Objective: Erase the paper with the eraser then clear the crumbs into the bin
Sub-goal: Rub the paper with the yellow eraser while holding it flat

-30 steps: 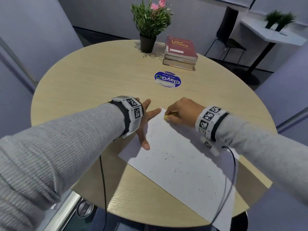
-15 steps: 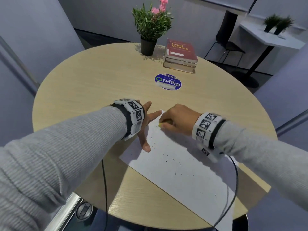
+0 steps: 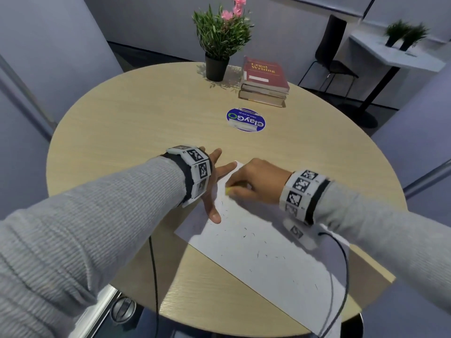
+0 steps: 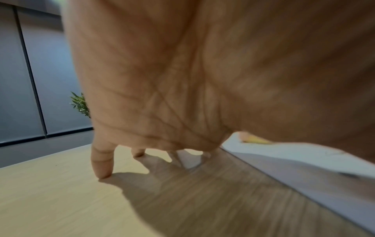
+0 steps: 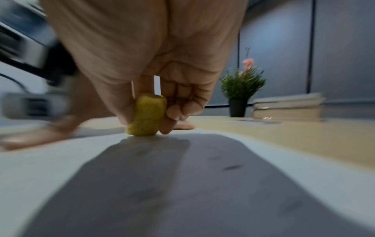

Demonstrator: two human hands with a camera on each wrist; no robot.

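The eraser (image 5: 146, 115), a short yellow stub, is pinched upright between the thumb and fingers (image 5: 172, 117) of the right hand (image 3: 258, 181), its lower end set down on the paper (image 3: 268, 259) near the sheet's far corner. The long axis of the stub is held nearly upright to the sheet, so only its bottom face is in contact.

The paper is laid slantwise on the near half of the round worktop (image 3: 136, 123), one end overhanging the near right edge. Its long axis is seen to run from that far corner back toward the near right edge. Most of the sheet, with the dark specks (image 3: 245, 234) scattered over it, therefore lies on the near side of the eraser, behind the fingers. Further strokes would have to be drawn back that way.

The left hand (image 3: 214, 184) is spread flat, fingers straight and splayed, nothing gripped. Its thumb and forefinger are pressed on the far left margin of the sheet, and its other fingertips are planted on bare wood, as the left wrist view shows. It is just beside the eraser, and the nearer to the sheet's left edge.

Compared with half a second ago, the eraser has been carried a little leftward, closer to the left thumb. The left hand has been kept in place. No bin can be identified in any view.
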